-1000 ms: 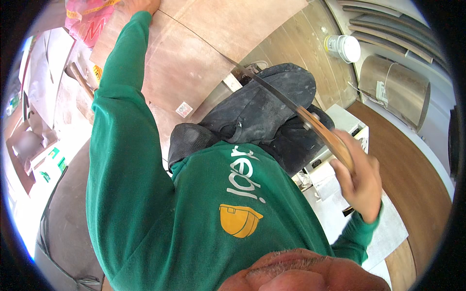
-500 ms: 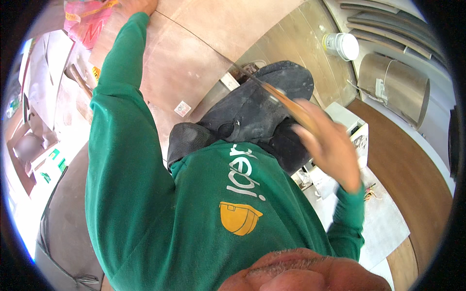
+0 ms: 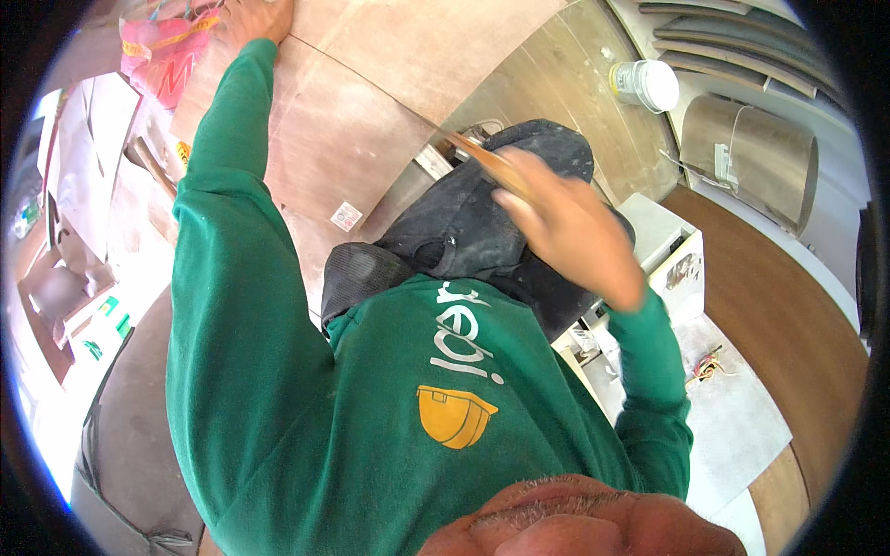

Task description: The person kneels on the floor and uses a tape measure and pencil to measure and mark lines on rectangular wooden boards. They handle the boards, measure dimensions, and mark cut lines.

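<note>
My right hand (image 3: 575,222), smeared by motion, is closed around the wooden handle (image 3: 491,165) of what looks like a handsaw. Its thin blade is mostly hidden and meets the near edge of a pale brown board (image 3: 343,111), in line with a narrow dark slit running across the board. At the upper left my left hand (image 3: 255,20) lies flat on the board, partly cut off by the picture's edge. A pink plastic bag (image 3: 167,51) is beside it. A small square label (image 3: 347,216) sits near the board's corner.
My bent legs in dark trousers (image 3: 519,185) are just below the board. A white bucket (image 3: 644,85) stands on the floor at the upper right, near curved dark strips (image 3: 742,46). Right of me are a white box (image 3: 681,259) and a pale panel (image 3: 732,398).
My right hand has pushed forward and to the left with the saw, so the handle is closer to the board's edge. My left hand stays on the board.
</note>
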The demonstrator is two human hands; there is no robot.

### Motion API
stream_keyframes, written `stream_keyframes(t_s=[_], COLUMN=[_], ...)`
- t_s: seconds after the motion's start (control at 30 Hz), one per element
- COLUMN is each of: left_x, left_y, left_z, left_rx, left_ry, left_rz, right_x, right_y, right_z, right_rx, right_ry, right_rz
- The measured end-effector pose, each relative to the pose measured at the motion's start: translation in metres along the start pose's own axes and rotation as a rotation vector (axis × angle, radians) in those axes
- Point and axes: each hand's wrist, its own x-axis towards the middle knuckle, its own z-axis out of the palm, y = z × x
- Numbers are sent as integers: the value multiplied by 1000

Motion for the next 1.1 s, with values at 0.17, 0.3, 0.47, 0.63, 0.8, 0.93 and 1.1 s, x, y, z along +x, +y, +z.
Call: stream_keyframes(t_s=[0.17,0.3,0.47,0.63,0.8,0.93,1.1], left_x=[0,3,5,0,-4,14,14], left_y=[-7,7,4,0,8,-4,1], left_z=[12,1,-5,-6,-1,8,-1], left_rx=[84,38,-67,2,58,64,60], left_ry=[20,1,-25,-31,159,-56,-70], left_rz=[-5,-9,57,-4,11,5,34], right_x=[-93,-49,47,-37,-99,-9,19], right_y=[-64,-26,12,-24,-69,-4,-12], right_z=[-127,-56,38,-51,-119,-3,7], right_rx=[-69,-68,-19,-28,-89,-58,-56], right_ry=[-175,-66,-21,-31,-132,-34,-74], right_rz=[347,131,-5,57,249,89,86])
